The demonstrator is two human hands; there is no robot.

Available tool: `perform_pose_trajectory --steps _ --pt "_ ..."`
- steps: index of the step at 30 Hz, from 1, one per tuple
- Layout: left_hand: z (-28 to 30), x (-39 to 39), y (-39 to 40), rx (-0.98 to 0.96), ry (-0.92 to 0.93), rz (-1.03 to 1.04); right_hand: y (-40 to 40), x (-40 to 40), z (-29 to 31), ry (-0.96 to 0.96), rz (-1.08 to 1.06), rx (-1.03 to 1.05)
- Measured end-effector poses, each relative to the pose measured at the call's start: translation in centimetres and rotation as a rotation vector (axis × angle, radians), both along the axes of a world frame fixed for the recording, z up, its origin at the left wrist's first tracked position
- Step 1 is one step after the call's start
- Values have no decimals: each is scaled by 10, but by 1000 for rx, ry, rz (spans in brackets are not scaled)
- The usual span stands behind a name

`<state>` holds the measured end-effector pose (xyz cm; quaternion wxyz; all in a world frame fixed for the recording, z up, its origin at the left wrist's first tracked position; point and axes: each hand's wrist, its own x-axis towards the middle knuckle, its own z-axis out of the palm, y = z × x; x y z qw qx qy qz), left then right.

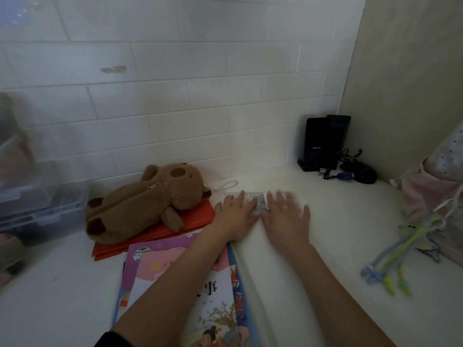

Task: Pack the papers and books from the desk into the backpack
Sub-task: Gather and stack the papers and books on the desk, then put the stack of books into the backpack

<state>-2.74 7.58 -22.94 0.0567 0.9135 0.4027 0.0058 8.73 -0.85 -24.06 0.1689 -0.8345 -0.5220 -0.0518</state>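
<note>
At the far left edge of the white desk (62, 284) sits a clear plastic lidded storage box (42, 204), blurred, against the white tiled wall (175, 96). A bare strip of desk runs in front of it down to the near edge. Next comes a brown plush capybara-shaped zip pouch (147, 199), lying on its side on a flat red-orange folder (198, 216) whose far corner reaches almost to the left hand. A white cord loop (229, 184) lies by the wall just behind the pouch.

In front of the folder lies a stack of colourful picture-covered schoolbooks (220, 296), a purple-pink one under a white and pink one, running to the near edge of the desk. The left forearm crosses over this stack; its right edge is just beside the gap between the two arms.

The left hand (235, 216) lies flat with fingers spread and straight, its fingertips on a pale transparent ruler (259, 200) lying across the desk near the wall. The right hand (283, 216), motion-blurred, is likewise spread flat and wide, fingers over the ruler's right part. Neither hand grips anything.

Right of the hands the desk is open up to a black upright device on a stand (323, 144) with tangled black cables (350, 169) in the corner by the beige side panel (413, 83). At the far right edge lie blue and yellow-green floppy pens (400, 254) beside pinkish cloth (436, 191).
</note>
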Motion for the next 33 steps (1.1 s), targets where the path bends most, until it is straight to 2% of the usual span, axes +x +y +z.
perform_pose_trajectory --steps 2,8,10,12,13,14,16,19,21,23,26,28,31,33 --pt "-2 1 2 -64 37 15 3 2 -7 88 27 -146" --pt "-4 0 4 -77 37 12 3 1 -7 127 42 -93" --pt "0 -2 3 -91 35 9 0 3 -4 290 85 8" --pt "6 -4 2 -127 8 29 -11 11 4 532 122 210" --pt "11 -5 2 -141 -24 60 -21 19 10 570 121 321" --pt "18 -5 3 -130 -56 93 -34 30 20 526 108 416" --pt "41 2 -3 -15 -74 89 -64 61 45 303 55 550" --pt "83 38 -37 102 -118 -103 -113 119 100 -257 -80 546" --pt "105 71 -74 38 -228 -266 -151 158 141 -617 -148 460" --pt "121 103 -118 -154 -335 -414 -192 196 182 -796 -286 423" --pt "132 152 -187 -638 -447 -547 -244 243 229 -827 -512 444" --pt "138 190 -221 -924 -520 -520 -258 259 244 -794 -566 336" --pt "155 242 -252 -1132 -639 -460 -262 262 254 -720 -656 147" --pt "168 263 -262 -1193 -696 -398 -263 260 261 -715 -695 114"
